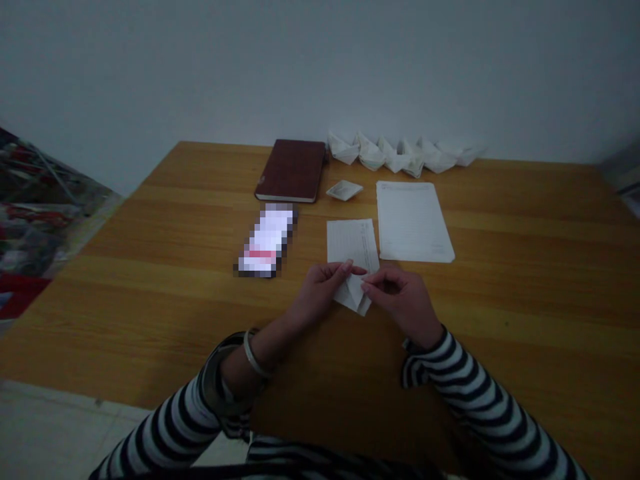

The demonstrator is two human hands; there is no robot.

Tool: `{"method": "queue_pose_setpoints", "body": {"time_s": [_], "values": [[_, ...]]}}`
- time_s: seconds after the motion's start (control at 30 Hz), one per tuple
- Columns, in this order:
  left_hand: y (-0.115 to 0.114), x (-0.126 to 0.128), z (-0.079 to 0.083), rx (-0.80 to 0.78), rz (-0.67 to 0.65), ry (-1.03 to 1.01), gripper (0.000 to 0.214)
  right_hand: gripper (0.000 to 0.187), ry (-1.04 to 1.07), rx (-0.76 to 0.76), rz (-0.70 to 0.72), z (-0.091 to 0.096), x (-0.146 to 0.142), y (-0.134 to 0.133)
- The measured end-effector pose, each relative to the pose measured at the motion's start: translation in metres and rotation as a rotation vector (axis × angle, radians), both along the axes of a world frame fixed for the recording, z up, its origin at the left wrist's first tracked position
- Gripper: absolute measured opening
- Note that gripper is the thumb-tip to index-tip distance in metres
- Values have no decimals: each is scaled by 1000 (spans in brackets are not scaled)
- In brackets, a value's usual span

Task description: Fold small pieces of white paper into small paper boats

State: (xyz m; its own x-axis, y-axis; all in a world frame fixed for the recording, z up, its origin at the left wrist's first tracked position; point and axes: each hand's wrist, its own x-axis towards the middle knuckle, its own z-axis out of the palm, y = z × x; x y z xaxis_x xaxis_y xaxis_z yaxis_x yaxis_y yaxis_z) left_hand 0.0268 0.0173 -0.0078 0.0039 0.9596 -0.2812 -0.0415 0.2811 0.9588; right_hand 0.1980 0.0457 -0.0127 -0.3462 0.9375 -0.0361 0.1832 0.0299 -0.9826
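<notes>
Folded paper [355,293], white, creased, angular: held over the wood-grained desk [525,293], fingers of left hand [320,288] and right hand [403,303] both pinching it. Beyond: ruled sheet [414,223], flat; brown notebook [293,169], rectangular; paper boats [411,162], pointed, in a row.

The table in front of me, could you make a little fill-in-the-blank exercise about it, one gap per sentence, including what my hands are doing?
The folded paper is held by the left hand and the ____ hand.
Of the phone and the notebook, the one nearer the camera is the ____.
Behind the single paper boat is a row of more paper ____.
The sleeves carry dark and light ____.

Missing words: right; phone; boats; stripes.
</notes>
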Motion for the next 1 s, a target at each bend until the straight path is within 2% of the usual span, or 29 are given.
{"method": "queue_pose_setpoints", "body": {"time_s": [0.13,0.27,0.33,0.47,0.67,0.8,1.0], "values": [[2,1,1,65,-13,126,43,9,-28,1,-15,0,-3,-3],[0,3,4,68,-39,159,35,14,23,-73,-178,1,-6,-8],[-1,3,3,47,-60,150,36,15,76,-123,-202,1,-5,-8],[-1,-1,1,65,-92,88,36,16,203,-233,-130,-1,-2,-4],[-2,-4,0,47,-32,23,36,17,245,-330,-102,-6,-1,-3],[0,-6,0,82,-47,116,38,20,239,-379,-74,-3,0,-3],[0,-8,5,152,-102,273,38,29,227,-355,40,3,2,0]]}}
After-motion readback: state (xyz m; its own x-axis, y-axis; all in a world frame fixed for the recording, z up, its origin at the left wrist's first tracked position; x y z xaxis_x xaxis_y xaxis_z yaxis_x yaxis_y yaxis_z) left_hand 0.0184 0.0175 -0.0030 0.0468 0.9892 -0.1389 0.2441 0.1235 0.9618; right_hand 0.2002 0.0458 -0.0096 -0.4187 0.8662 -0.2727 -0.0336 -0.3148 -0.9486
